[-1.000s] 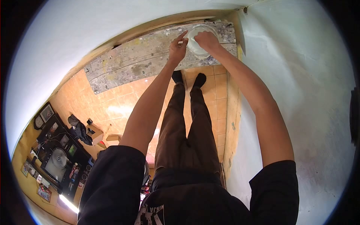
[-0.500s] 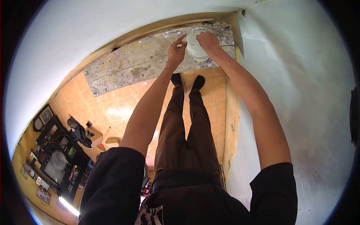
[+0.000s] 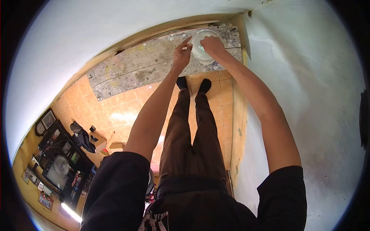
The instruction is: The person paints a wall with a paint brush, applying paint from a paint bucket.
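A round whitish tub (image 3: pixel 204 58) with pale contents stands on a paint-spattered wooden plank toward the right end. Over its opening is my right hand (image 3: pixel 212 45), fingers curled closed; I cannot tell what they hold. A small pale bluish patch shows just below these fingers, inside the tub. My left hand (image 3: pixel 182 54) is at the tub's left side, index finger stretched out toward the rim and thumb apart from it. A ring sits on one of its fingers.
The wooden plank (image 3: pixel 135 65) runs along the wall, above an orange tiled floor (image 3: pixel 129 101). A whitish wall (image 3: pixel 300 96) rises close on my right. At lower left are a dark cabinet with a fan (image 3: pixel 61 165) and a cardboard box (image 3: pixel 100 143).
My right hand has shifted slightly left and down over the tub, still closed. My left hand stays almost in place beside the rim.
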The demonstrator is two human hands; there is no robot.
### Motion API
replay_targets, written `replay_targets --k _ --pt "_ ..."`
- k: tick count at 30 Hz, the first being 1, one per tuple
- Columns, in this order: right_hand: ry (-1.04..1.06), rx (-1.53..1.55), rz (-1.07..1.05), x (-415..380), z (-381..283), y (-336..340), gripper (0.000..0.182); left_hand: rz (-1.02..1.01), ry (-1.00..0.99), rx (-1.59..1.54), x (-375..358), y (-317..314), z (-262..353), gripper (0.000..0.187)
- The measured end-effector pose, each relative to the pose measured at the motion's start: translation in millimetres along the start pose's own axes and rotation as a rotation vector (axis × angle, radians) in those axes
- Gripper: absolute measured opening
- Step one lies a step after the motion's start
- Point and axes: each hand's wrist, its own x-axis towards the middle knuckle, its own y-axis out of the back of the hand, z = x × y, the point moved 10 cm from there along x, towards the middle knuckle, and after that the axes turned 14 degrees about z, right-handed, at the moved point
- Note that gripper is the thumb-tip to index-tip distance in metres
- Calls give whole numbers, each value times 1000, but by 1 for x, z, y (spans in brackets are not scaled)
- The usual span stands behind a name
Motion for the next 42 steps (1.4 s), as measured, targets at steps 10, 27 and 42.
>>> replay_targets --k 10,27,42 --pt "-14 -31 -18 6 10 2 8 17 1 80 -1 4 3 40" --pt "39 -4 52 0 -2 1 5 13 7 68 -1 2 2 39" --pt "38 -29 83 8 3 -5 8 27 8 36 -1 2 1 38"
